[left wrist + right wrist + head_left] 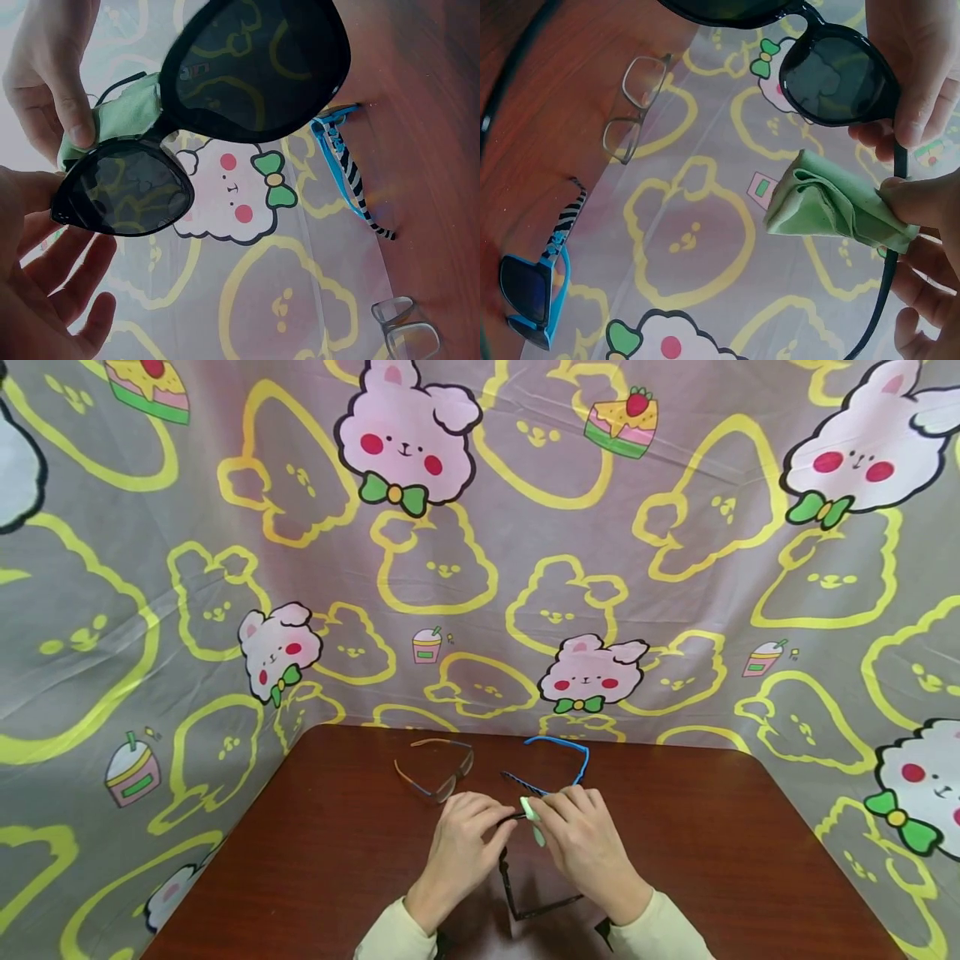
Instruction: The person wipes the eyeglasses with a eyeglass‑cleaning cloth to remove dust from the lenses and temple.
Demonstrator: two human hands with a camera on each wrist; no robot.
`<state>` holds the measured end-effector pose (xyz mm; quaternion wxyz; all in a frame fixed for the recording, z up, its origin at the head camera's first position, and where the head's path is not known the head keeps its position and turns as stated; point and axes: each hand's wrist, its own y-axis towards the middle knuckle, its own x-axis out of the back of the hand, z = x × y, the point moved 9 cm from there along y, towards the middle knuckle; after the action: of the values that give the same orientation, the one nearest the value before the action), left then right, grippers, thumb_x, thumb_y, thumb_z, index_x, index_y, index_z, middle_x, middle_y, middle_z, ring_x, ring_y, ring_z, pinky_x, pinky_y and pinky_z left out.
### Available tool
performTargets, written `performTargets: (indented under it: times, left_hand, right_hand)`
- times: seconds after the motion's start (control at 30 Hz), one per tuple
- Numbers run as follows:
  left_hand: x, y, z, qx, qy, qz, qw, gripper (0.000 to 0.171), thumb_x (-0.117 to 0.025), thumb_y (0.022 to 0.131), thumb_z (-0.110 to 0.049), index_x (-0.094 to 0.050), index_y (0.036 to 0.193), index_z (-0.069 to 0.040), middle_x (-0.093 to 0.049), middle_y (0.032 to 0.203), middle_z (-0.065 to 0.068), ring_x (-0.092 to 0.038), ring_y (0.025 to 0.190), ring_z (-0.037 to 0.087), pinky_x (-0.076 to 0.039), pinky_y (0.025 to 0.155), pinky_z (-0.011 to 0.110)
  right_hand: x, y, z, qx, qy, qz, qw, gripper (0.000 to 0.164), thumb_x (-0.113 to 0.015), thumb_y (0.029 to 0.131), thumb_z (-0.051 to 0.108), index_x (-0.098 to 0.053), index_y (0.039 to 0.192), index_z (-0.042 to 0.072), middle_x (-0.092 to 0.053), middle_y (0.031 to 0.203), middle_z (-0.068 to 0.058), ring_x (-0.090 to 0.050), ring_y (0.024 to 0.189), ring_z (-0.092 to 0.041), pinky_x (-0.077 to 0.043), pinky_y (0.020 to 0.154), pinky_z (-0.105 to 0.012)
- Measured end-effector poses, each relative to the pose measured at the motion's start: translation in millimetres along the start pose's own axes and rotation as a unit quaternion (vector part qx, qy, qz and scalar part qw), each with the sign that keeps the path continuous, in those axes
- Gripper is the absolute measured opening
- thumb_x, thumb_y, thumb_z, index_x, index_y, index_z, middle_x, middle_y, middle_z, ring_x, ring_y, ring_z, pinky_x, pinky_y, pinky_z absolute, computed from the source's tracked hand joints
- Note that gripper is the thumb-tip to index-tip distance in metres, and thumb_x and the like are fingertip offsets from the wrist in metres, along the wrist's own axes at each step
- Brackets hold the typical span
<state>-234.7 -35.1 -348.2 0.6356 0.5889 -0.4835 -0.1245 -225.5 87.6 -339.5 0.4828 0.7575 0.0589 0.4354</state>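
Over the near middle of the table, black sunglasses are being held up. A hinge corner is being pinched by the left hand; just to its right, between thumb and fingers of the right hand, a temple arm, running left to right, is being clamped under green cloth.

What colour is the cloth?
The cloth is light green, clearest in the right wrist view.
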Motion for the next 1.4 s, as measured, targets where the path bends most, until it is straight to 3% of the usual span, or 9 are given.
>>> performTargets:
  times: [0.23,0.4,0.53,0.87,1.4]
  left_hand:
    - [-1.1,1.9,-1.9,-0.001,-0.006,0.019,0.9998,0.012,-0.078,0.076,-0.014,-0.074,0.086,-0.012,-0.069,0.083,-0.005,-0.062,0.081,0.011,-0.045,0.082,0.033]
    - [0.8,2.0,-4.9,-0.024,0.005,0.012,0.9996,0.011,-0.077,0.077,-0.012,-0.073,0.087,-0.012,-0.069,0.085,-0.004,-0.063,0.083,0.011,-0.045,0.083,0.033]
    - [3.0,0.9,-3.2,-0.022,0.003,0.005,0.9997,0.009,-0.075,0.079,-0.013,-0.073,0.087,-0.012,-0.069,0.085,-0.004,-0.063,0.085,0.012,-0.045,0.083,0.033]
    - [4.4,-2.2,2.0,-0.014,-0.001,-0.006,0.9999,0.015,-0.079,0.072,-0.012,-0.074,0.087,-0.012,-0.070,0.082,-0.005,-0.062,0.083,0.013,-0.045,0.081,0.032]
    - [-1.2,-5.8,8.8,0.016,0.002,0.019,0.9997,0.011,-0.078,0.076,-0.014,-0.074,0.087,-0.013,-0.069,0.081,-0.007,-0.060,0.083,0.012,-0.044,0.081,0.034]
  right_hand:
    - [8,1,5,0.029,-0.001,-0.044,0.999,0.037,-0.038,0.103,0.025,-0.070,0.105,0.007,-0.066,0.093,-0.004,-0.055,0.082,-0.026,-0.041,0.069,-0.042]
    - [11,0,5,0.041,0.003,-0.063,0.997,0.033,-0.042,0.101,0.023,-0.070,0.104,0.007,-0.067,0.094,-0.005,-0.056,0.083,-0.027,-0.041,0.070,-0.044]
    - [13,-1,2,0.044,0.002,-0.071,0.997,0.031,-0.043,0.101,0.023,-0.071,0.104,0.007,-0.067,0.092,-0.004,-0.056,0.081,-0.026,-0.041,0.070,-0.044]
    - [17,-2,-2,0.043,0.005,-0.076,0.996,0.031,-0.045,0.101,0.022,-0.072,0.102,0.007,-0.067,0.089,-0.002,-0.056,0.078,-0.024,-0.041,0.069,-0.043]
    - [14,-7,-7,0.035,0.008,-0.075,0.997,0.031,-0.045,0.101,0.022,-0.072,0.102,0.009,-0.068,0.090,0.000,-0.057,0.079,-0.023,-0.041,0.068,-0.043]
